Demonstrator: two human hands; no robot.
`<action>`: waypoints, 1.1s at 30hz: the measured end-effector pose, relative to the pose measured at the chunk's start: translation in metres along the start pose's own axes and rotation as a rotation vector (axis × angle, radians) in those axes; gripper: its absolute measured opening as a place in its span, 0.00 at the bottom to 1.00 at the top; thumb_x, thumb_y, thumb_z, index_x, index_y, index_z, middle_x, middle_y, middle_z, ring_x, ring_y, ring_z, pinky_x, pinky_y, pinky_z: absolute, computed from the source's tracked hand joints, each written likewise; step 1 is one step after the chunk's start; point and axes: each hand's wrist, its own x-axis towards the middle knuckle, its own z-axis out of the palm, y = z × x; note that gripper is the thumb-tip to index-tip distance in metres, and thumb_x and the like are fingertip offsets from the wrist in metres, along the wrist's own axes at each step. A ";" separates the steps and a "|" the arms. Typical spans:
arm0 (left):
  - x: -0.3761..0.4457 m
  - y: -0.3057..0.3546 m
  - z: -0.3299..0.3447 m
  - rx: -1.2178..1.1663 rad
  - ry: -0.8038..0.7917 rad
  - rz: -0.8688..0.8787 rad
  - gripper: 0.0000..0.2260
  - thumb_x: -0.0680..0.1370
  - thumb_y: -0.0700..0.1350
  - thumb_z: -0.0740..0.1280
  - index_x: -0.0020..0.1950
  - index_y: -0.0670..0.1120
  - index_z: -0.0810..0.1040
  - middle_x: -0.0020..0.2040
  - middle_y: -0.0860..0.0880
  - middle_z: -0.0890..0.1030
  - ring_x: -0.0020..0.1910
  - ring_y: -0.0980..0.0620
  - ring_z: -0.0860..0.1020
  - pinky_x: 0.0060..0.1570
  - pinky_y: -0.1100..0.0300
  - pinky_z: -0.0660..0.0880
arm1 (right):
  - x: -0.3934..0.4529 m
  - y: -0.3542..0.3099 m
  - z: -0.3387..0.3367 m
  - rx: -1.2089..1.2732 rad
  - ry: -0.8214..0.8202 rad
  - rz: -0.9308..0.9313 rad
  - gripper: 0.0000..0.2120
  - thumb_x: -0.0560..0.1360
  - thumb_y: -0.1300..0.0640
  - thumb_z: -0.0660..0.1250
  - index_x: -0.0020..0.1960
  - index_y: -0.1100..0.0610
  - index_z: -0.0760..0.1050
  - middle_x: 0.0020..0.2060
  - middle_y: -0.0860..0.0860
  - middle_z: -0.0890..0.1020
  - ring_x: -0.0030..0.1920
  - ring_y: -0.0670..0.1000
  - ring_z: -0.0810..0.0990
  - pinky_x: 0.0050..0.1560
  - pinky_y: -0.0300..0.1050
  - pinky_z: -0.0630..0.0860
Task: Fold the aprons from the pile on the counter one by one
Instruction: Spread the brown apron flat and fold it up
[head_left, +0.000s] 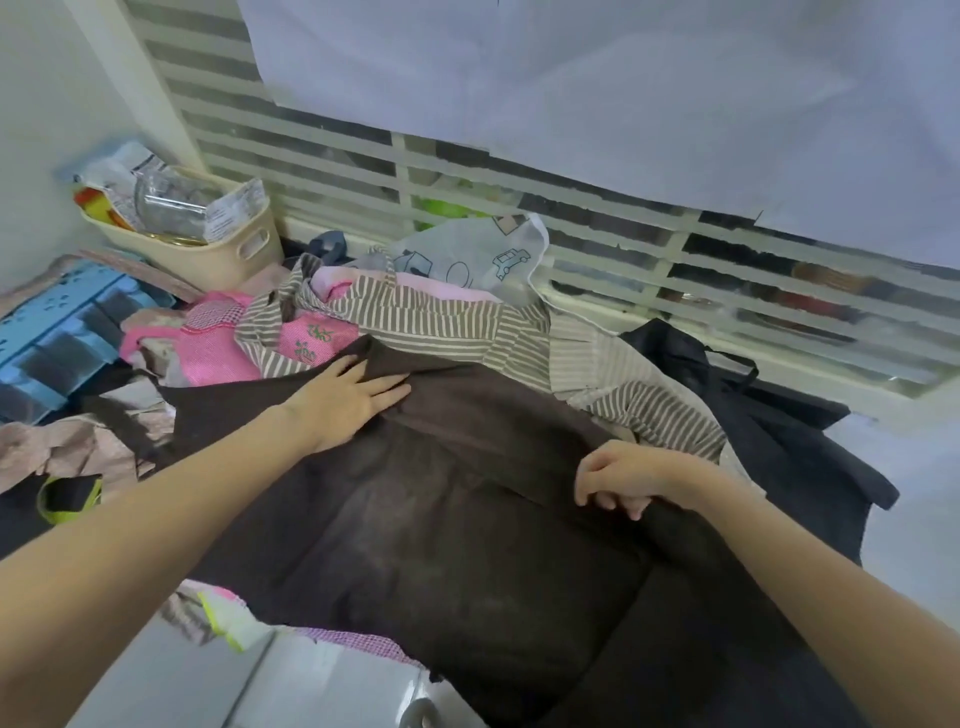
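Observation:
A dark brown apron (447, 525) lies spread over the counter in front of me. My left hand (348, 400) presses flat on its far left part, fingers straight. My right hand (623, 478) grips the apron's right edge with curled fingers. Behind it lies the pile: a brown-and-white striped apron (441, 322), a pink checked apron (218, 343) and a black apron (769, 415) at the right.
A cream basket (218, 254) with a glass jar and packets stands at the back left. A blue plastic rack (57, 332) sits at the left edge. A louvred window (623, 249) runs behind the pile. White counter (909, 493) shows at the right.

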 end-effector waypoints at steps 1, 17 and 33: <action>-0.005 0.005 -0.002 -0.043 0.011 -0.013 0.29 0.81 0.42 0.53 0.77 0.53 0.40 0.78 0.54 0.41 0.74 0.44 0.56 0.72 0.53 0.48 | 0.008 0.011 0.000 -0.114 0.143 0.051 0.07 0.78 0.59 0.60 0.44 0.57 0.76 0.36 0.52 0.75 0.30 0.49 0.70 0.32 0.39 0.71; 0.012 0.006 -0.020 -0.994 0.570 -0.367 0.07 0.76 0.40 0.66 0.51 0.44 0.82 0.55 0.46 0.80 0.56 0.47 0.77 0.57 0.58 0.68 | 0.021 0.040 0.013 -0.638 0.721 0.266 0.16 0.78 0.55 0.63 0.64 0.58 0.69 0.59 0.56 0.73 0.56 0.57 0.78 0.48 0.47 0.73; 0.027 0.016 -0.016 -0.637 0.323 -0.490 0.29 0.74 0.35 0.65 0.73 0.48 0.64 0.69 0.45 0.64 0.55 0.37 0.76 0.50 0.46 0.74 | 0.053 0.048 -0.068 -0.609 0.610 0.170 0.23 0.75 0.57 0.65 0.68 0.59 0.63 0.60 0.57 0.74 0.57 0.59 0.76 0.44 0.47 0.71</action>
